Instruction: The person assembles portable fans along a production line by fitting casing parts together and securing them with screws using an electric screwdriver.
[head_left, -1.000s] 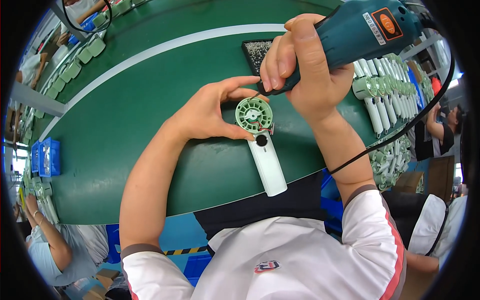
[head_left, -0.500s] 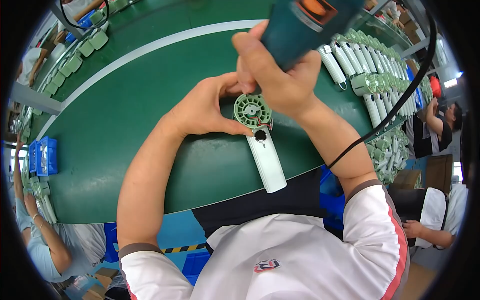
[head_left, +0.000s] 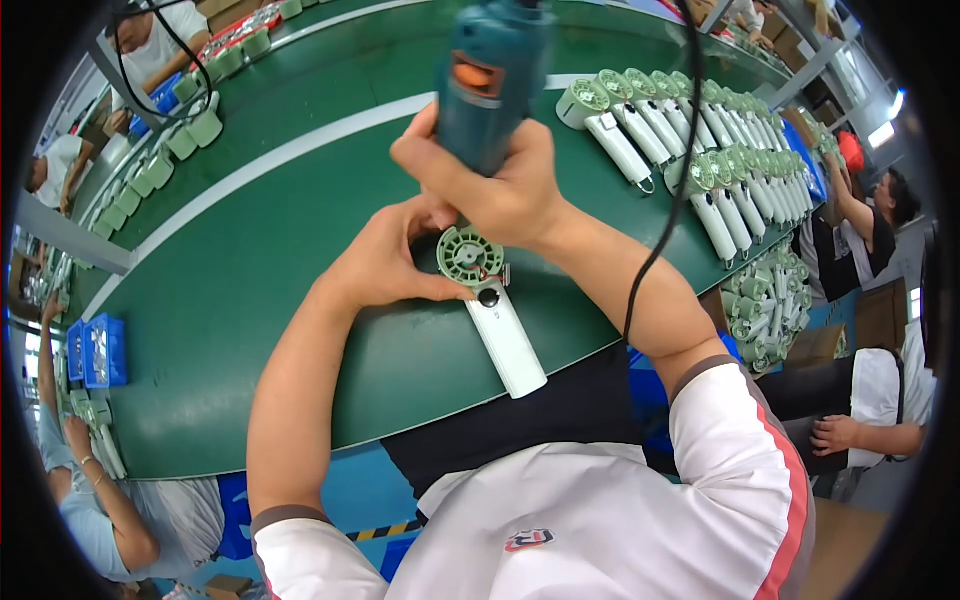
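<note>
A handheld fan (head_left: 508,345) with a white handle and an uncovered green round head lies on the green table. Red wires and a dark round button show near its neck. My left hand (head_left: 385,255) grips the fan around its head, thumb at the neck. Above the head, my right hand (head_left: 495,190) is wrapped round a teal power screwdriver (head_left: 490,95), an orange part on its side. Its lower end points down at the upper edge of the fan head; the tip is hidden by my fingers.
Rows of similar fans (head_left: 640,125) lie at the right of the green table (head_left: 230,350). A black cord (head_left: 665,230) hangs past my right forearm. Blue bins (head_left: 103,350) stand at the left edge. More green parts (head_left: 150,170) line the far left, and people work on several sides.
In the picture the fan, both hands and the screwdriver sit further left and slightly lower, and the background has shifted too. The screwdriver now stands more upright. Both holds are unchanged.
</note>
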